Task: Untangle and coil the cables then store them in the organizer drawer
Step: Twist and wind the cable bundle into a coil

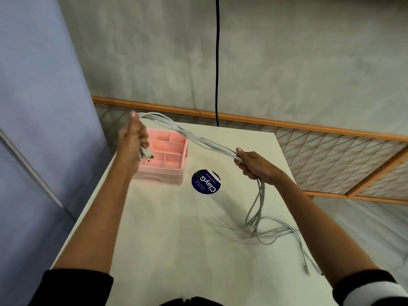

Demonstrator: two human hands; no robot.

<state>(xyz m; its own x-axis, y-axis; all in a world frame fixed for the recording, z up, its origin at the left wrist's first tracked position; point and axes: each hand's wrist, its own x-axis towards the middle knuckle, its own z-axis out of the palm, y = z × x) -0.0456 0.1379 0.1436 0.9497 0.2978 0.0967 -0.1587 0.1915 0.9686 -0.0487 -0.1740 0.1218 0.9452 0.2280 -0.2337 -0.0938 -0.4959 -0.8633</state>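
Nearest, the loose tails of the grey cables (199,139) lie spread on the right side of the bench (165,239). Above them the right hand (254,166) is closed around the bundle. Farther left, the left hand (132,138) grips the other end, raised over the pink organizer drawer (159,173). The hands are well apart. To coil well, I think one cable should be drawn out alone first, pulled gently so no knot tightens.

Grey cables (205,141) strung above pink organizer drawer (164,159), tails on table.
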